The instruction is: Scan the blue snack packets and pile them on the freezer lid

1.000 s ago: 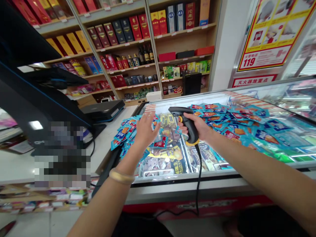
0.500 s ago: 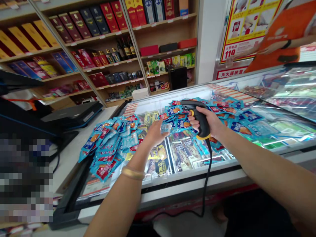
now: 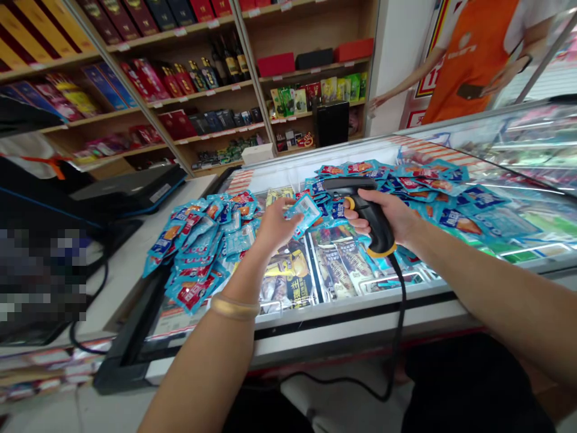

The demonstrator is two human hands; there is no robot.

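My right hand grips a black barcode scanner with a yellow trim, its cable hanging down over the freezer's front. My left hand pinches a small blue snack packet and holds it up just in front of the scanner's head. Below both hands lies the glass lid of a chest freezer. A heap of the same blue and red packets lies to the left of my left hand. Another spread of packets lies to the right, behind the scanner.
A black till and its cables stand on the white counter at the left. Wooden shelves of boxed bottles fill the back wall. A person in an orange apron stands beyond the freezer at the upper right.
My left hand has picked one blue packet out of the pile and raised it to the scanner. The view has swung right, bringing the person in the orange apron further into view.
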